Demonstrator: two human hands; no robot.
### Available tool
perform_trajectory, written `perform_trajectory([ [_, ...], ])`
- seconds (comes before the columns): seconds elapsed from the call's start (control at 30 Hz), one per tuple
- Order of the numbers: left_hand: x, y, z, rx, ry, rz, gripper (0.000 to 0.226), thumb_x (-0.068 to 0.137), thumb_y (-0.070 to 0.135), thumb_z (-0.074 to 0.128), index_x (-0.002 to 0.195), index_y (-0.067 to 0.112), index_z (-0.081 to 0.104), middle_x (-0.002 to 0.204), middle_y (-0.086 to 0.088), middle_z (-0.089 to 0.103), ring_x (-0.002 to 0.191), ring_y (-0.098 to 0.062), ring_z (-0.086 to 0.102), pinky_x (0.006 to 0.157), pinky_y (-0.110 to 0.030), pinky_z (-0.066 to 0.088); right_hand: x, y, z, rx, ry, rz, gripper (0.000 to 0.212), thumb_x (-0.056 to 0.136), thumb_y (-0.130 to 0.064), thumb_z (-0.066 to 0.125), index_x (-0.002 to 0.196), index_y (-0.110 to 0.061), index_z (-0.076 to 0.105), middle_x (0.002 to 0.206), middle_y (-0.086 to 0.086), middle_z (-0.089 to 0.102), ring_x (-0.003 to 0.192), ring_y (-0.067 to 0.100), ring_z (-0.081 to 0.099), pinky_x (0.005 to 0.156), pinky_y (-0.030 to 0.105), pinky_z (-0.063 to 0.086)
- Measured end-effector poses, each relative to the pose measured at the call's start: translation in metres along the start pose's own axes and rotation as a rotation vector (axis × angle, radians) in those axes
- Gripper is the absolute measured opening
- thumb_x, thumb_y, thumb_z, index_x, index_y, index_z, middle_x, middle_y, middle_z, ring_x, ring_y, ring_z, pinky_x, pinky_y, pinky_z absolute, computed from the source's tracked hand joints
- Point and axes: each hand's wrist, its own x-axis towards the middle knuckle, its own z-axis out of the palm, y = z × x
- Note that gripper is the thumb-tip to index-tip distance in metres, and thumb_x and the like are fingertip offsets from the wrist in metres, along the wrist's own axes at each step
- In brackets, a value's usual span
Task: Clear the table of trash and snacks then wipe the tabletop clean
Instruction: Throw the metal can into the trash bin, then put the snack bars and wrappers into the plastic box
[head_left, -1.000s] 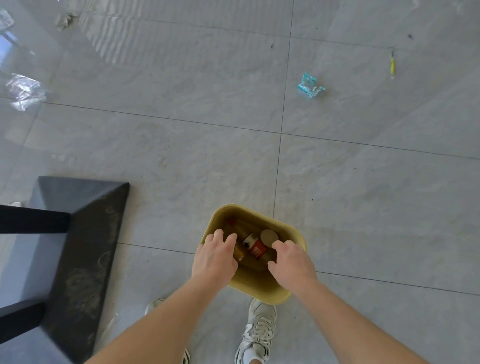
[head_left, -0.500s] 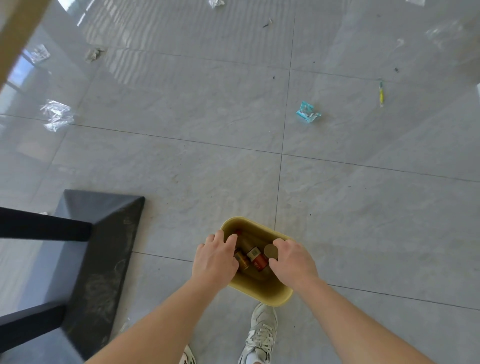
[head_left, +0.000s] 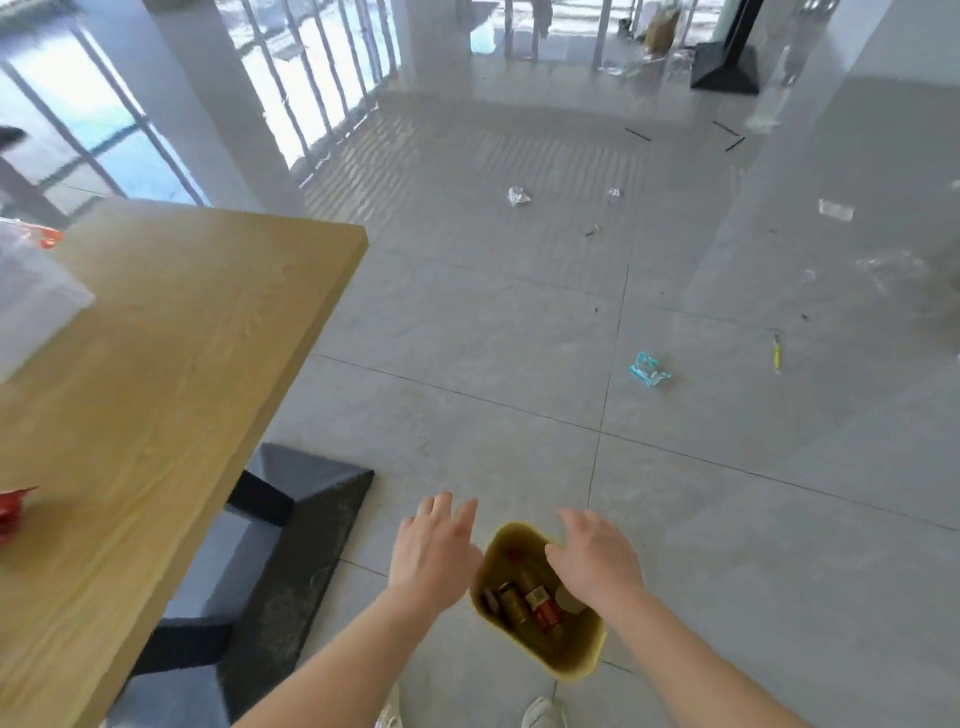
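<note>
Both hands hang above the yellow bin (head_left: 582, 660) on the floor, left hand (head_left: 434, 551) and right hand (head_left: 595, 558) palm-down with fingers spread and empty, so the sensible move is probably turning left to the wooden table (head_left: 171, 364), where a red wrapper (head_left: 13, 506) waits
</note>
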Motion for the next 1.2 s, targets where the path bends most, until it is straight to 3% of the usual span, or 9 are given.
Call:
perform_trajectory([
  [0.17,-0.037,-0.018,-0.05,-0.01,0.141,-0.054,0.053,0.093,0.033,0.045,0.145,0.027,0.034,0.131,-0.003,0.048,0.115,-0.024,0.046,0.091,-0.036,0.043,-0.018,-0.047,-0.041,-0.052,0.044,-0.142,0.04,0.094,-0.037,0.055,0.13,-0.019,0.053,0.121,0.005,0.059,0.113,0.026,0.054,0.091,0.039,0.051],
  [0.27,-0.064,-0.031,-0.076,-0.001,0.241,-0.108,0.051,0.093,0.035,0.046,0.142,0.027,0.036,0.128,0.0,0.049,0.109,-0.02,0.048,0.086,-0.033,0.045,-0.027,-0.076,-0.058,-0.068,0.06,-0.233,0.044,0.092,-0.038,0.056,0.131,-0.019,0.053,0.125,0.007,0.059,0.116,0.027,0.053,0.094,0.039,0.049],
  [0.5,-0.132,-0.081,-0.124,-0.011,0.398,-0.285,0.054,0.091,0.035,0.047,0.143,0.026,0.036,0.137,-0.003,0.045,0.121,-0.024,0.043,0.095,-0.036,0.042,-0.047,-0.158,-0.082,-0.131,0.052,-0.471,0.056,0.09,-0.039,0.055,0.143,-0.023,0.047,0.135,0.004,0.057,0.123,0.025,0.053,0.096,0.034,0.046],
  [0.7,-0.182,-0.134,-0.147,-0.091,0.479,-0.408,0.049,0.088,0.033,0.05,0.136,0.03,0.04,0.125,0.001,0.047,0.118,-0.023,0.046,0.091,-0.038,0.046,-0.061,-0.233,-0.084,-0.218,0.075,-0.613,0.046,0.091,-0.042,0.057,0.131,-0.021,0.054,0.127,0.005,0.061,0.115,0.025,0.058,0.089,0.035,0.049],
  [0.83,-0.209,-0.172,-0.153,-0.095,0.525,-0.492,0.051,0.087,0.032,0.054,0.137,0.028,0.041,0.13,-0.003,0.048,0.12,-0.024,0.048,0.091,-0.038,0.046,-0.069,-0.285,-0.079,-0.227,0.062,-0.699,0.05,0.092,-0.042,0.056,0.138,-0.022,0.05,0.13,0.005,0.059,0.116,0.025,0.058,0.09,0.036,0.05],
  [1.0,-0.23,-0.225,-0.162,-0.089,0.568,-0.604,0.06,0.085,0.034,0.052,0.143,0.026,0.04,0.139,-0.009,0.048,0.124,-0.025,0.046,0.095,-0.041,0.046,-0.075,-0.356,-0.068,-0.227,0.072,-0.778,0.05,0.092,-0.041,0.056,0.138,-0.023,0.049,0.125,0.006,0.058,0.11,0.026,0.059,0.079,0.034,0.046],
  [1.2,-0.241,-0.29,-0.179,-0.115,0.587,-0.653,0.06,0.087,0.036,0.053,0.144,0.026,0.039,0.142,-0.006,0.045,0.129,-0.025,0.042,0.097,-0.042,0.043,-0.074,-0.429,-0.052,-0.242,0.099,-0.814,0.053,0.093,-0.044,0.059,0.141,-0.026,0.048,0.13,0.002,0.058,0.12,0.023,0.052,0.093,0.036,0.047],
])
